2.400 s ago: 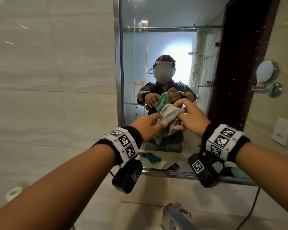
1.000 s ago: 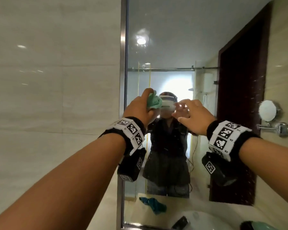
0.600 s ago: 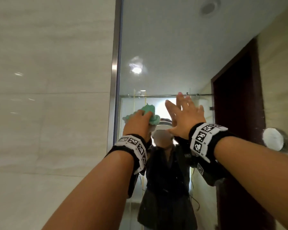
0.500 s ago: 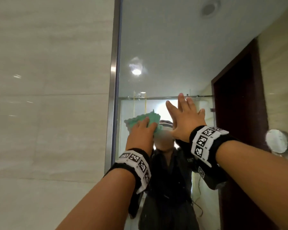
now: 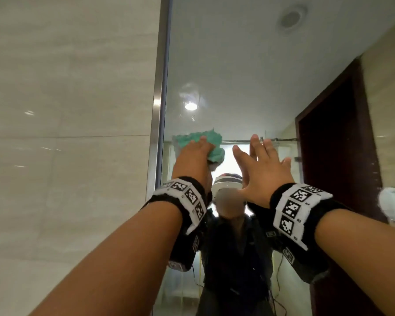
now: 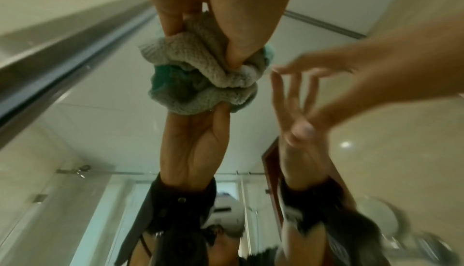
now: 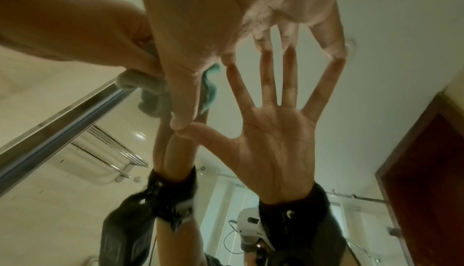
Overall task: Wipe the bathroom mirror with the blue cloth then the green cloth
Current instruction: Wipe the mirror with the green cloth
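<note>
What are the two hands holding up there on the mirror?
The left hand grips the bunched-up green cloth by its crumpled middle, pressing it on the mirror. The right hand holds nothing; its spread fingertips touch the glass.

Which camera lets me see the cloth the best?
The left wrist view: the cloth fills the middle, bunched in the left hand against the mirror. The head view shows only its green edge past the knuckles. The right wrist view shows a scrap behind the right hand.
</note>
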`<action>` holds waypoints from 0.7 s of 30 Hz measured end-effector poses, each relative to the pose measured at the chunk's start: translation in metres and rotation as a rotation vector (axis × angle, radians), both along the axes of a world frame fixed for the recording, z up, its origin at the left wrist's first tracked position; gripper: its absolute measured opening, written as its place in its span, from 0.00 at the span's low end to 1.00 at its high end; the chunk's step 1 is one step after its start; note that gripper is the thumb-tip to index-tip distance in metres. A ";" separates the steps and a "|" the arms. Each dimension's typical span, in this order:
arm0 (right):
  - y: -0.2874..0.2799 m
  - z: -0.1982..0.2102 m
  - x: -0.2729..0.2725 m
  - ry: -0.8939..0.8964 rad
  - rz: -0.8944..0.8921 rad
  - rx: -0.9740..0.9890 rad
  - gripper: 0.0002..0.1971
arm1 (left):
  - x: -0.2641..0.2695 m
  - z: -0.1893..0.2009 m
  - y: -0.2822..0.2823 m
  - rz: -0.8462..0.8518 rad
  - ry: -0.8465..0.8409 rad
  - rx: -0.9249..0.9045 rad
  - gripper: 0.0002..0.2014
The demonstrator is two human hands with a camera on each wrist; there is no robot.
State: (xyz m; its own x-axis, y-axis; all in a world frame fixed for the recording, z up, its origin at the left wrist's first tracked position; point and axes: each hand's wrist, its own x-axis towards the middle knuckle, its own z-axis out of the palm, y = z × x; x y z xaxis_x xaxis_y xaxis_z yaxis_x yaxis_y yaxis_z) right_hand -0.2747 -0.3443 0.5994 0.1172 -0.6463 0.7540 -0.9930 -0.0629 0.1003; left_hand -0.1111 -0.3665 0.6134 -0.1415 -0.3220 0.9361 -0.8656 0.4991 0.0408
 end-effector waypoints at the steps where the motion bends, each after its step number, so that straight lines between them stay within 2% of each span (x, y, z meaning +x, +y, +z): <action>1: 0.001 0.000 0.001 0.000 -0.011 0.005 0.54 | -0.003 -0.010 -0.001 -0.006 -0.033 0.039 0.23; 4: 0.005 0.005 0.007 0.004 -0.040 -0.012 0.48 | -0.004 -0.019 -0.003 0.012 -0.118 0.164 0.25; 6: 0.007 0.018 0.013 0.018 -0.057 -0.092 0.46 | 0.000 -0.007 -0.004 0.023 -0.120 0.201 0.27; 8: 0.005 0.033 0.019 0.010 -0.079 -0.126 0.52 | 0.006 0.011 -0.003 0.065 -0.096 0.242 0.30; 11: -0.002 0.047 0.024 -0.051 -0.063 -0.023 0.60 | 0.018 0.037 -0.002 0.075 0.029 0.238 0.29; 16: -0.006 0.047 0.023 -0.064 -0.052 0.036 0.60 | 0.035 0.068 0.006 0.035 0.146 0.201 0.25; 18: -0.007 0.048 0.023 -0.065 -0.056 0.044 0.60 | 0.035 0.084 0.008 0.033 0.136 0.184 0.24; 21: -0.008 0.048 0.022 -0.068 -0.061 0.042 0.61 | 0.026 0.097 0.009 0.084 0.023 0.178 0.25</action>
